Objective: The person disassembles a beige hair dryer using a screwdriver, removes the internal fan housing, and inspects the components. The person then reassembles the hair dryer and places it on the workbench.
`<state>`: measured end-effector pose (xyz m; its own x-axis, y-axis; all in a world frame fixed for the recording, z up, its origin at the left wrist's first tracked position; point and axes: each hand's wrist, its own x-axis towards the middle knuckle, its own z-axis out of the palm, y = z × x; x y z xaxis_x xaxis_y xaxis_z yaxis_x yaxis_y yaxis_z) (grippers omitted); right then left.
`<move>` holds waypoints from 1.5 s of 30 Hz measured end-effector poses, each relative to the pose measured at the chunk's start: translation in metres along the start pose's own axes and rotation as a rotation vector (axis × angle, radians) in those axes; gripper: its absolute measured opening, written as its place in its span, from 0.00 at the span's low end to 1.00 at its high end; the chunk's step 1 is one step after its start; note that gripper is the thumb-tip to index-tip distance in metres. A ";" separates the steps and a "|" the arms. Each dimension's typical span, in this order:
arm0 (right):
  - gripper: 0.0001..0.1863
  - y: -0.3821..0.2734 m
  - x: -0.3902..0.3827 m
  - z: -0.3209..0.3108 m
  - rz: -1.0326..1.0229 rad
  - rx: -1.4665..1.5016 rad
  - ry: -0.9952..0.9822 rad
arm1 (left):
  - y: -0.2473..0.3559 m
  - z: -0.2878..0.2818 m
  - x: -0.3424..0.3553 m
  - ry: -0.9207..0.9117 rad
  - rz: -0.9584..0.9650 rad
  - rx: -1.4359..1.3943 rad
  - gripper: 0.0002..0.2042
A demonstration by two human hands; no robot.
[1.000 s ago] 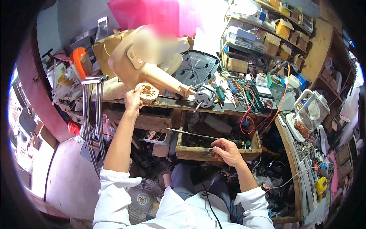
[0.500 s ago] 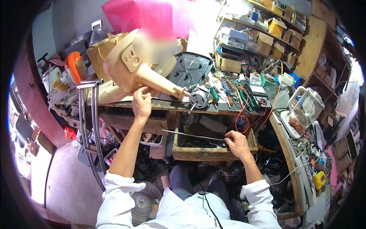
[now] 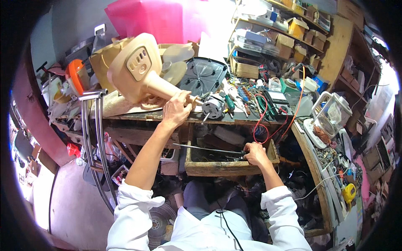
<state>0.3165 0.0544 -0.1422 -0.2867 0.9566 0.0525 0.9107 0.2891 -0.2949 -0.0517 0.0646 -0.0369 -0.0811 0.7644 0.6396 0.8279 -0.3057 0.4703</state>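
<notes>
My left hand (image 3: 176, 109) has its fingers round the narrow neck of a beige plastic fan housing (image 3: 130, 90) with a control panel, lying on the workbench. A round beige part (image 3: 150, 101) lies beneath the housing, partly hidden. A silver motor (image 3: 212, 106) with a protruding shaft sits just right of my left hand. My right hand (image 3: 254, 153) grips a long metal screwdriver (image 3: 209, 149) above the open wooden drawer (image 3: 230, 169). The screwdriver's handle is mostly hidden in my fingers.
Pliers and tools (image 3: 230, 102), red test leads (image 3: 261, 136) and a black cover (image 3: 201, 77) crowd the bench. A curved steel tube frame (image 3: 86, 129) stands left; a clear appliance (image 3: 328, 121) sits right. A fan grille (image 3: 161, 217) lies below; boxed shelves (image 3: 284, 42) rise behind.
My left hand has released the round beige part and moved right onto the housing's neck. My right hand has shifted slightly with the screwdriver, and the view has moved a little.
</notes>
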 end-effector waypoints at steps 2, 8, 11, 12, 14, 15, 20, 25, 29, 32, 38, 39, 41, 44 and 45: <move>0.13 0.000 -0.007 0.000 -0.033 0.111 0.122 | -0.010 0.010 0.007 -0.125 -0.059 -0.089 0.24; 0.12 -0.014 -0.034 -0.013 -0.242 0.124 0.533 | -0.001 0.014 0.013 -0.251 -0.171 -0.111 0.27; 0.14 -0.008 -0.052 -0.016 -0.231 0.089 0.588 | -0.007 0.020 0.018 -0.209 -0.118 -0.111 0.24; 0.13 -0.007 -0.063 -0.020 -0.231 0.096 0.605 | -0.004 0.023 0.017 -0.210 -0.095 -0.115 0.23; 0.12 -0.010 -0.081 -0.029 -0.201 0.128 0.595 | -0.018 0.031 0.015 -0.178 -0.125 -0.176 0.20; 0.12 -0.009 -0.087 -0.031 -0.194 0.163 0.588 | -0.021 0.028 0.013 -0.120 -0.077 -0.208 0.19; 0.13 0.008 -0.128 -0.041 -0.076 0.326 0.598 | -0.017 0.033 0.012 -0.103 -0.107 -0.276 0.20; 0.10 0.031 -0.146 -0.023 0.093 0.811 0.479 | -0.024 0.041 0.010 -0.103 -0.142 -0.499 0.16; 0.10 0.036 -0.156 -0.009 0.143 0.956 0.425 | -0.027 0.049 0.010 -0.071 -0.103 -0.579 0.13; 0.09 0.033 -0.155 -0.001 0.119 1.055 0.448 | -0.023 0.046 0.006 -0.045 -0.095 -0.582 0.16; 0.09 0.031 -0.164 0.006 0.179 1.123 0.392 | 0.004 0.047 -0.002 0.470 -0.278 -0.233 0.20; 0.09 0.030 -0.162 0.006 0.170 1.112 0.392 | -0.001 0.049 0.002 0.581 -0.379 -0.413 0.18; 0.09 0.025 -0.164 0.004 0.166 1.108 0.391 | -0.015 0.051 0.003 0.455 -0.675 -0.916 0.18; 0.10 0.022 -0.167 0.005 0.156 1.178 0.386 | -0.018 0.048 0.011 0.272 -0.887 -1.295 0.17; 0.10 0.022 -0.167 0.006 0.160 1.186 0.377 | -0.022 0.046 0.014 0.221 -0.917 -1.323 0.17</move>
<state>0.3829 -0.0995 -0.1638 0.0836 0.9854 0.1486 0.0431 0.1454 -0.9884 -0.0461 0.1078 -0.0664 -0.4220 0.8987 -0.1192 -0.5607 -0.1554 0.8133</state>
